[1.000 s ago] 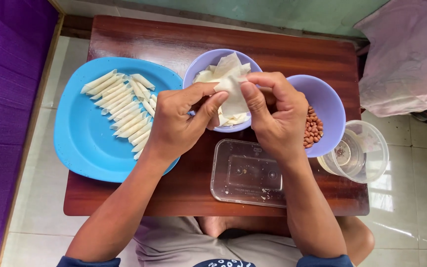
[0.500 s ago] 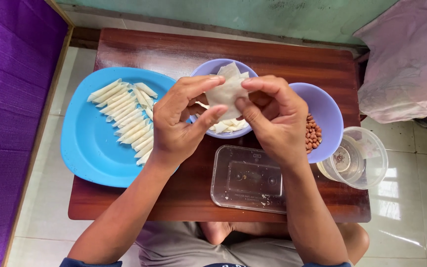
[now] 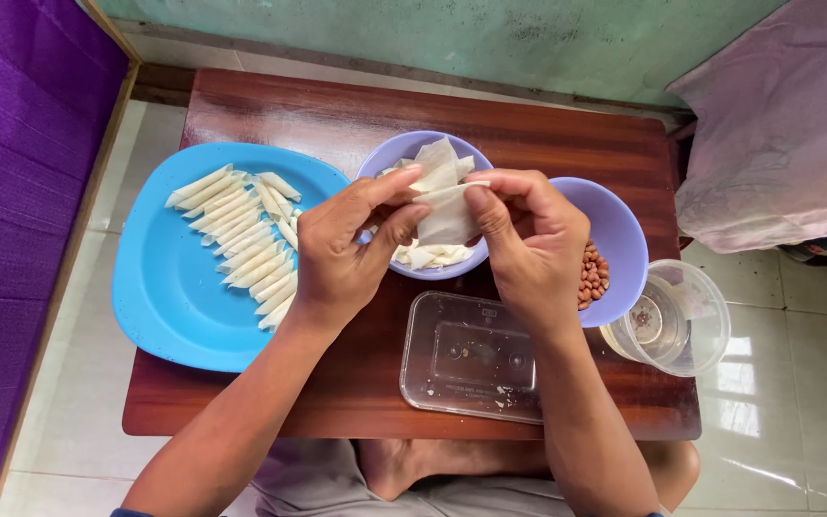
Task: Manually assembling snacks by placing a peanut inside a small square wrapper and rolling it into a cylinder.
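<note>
Between the left hand and right hand, both pinching it, a thin, limp white pastry sheet looks light and tear-prone; edges offer the safest hold.

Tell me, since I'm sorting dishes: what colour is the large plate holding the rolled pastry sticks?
Bright blue plate, best seen in the head view.

Hands: left hand and right hand pinch a white pastry wrapper between them.
Below: purple bowl of wrappers.
Left: rolled pastries on blue plate.
</note>
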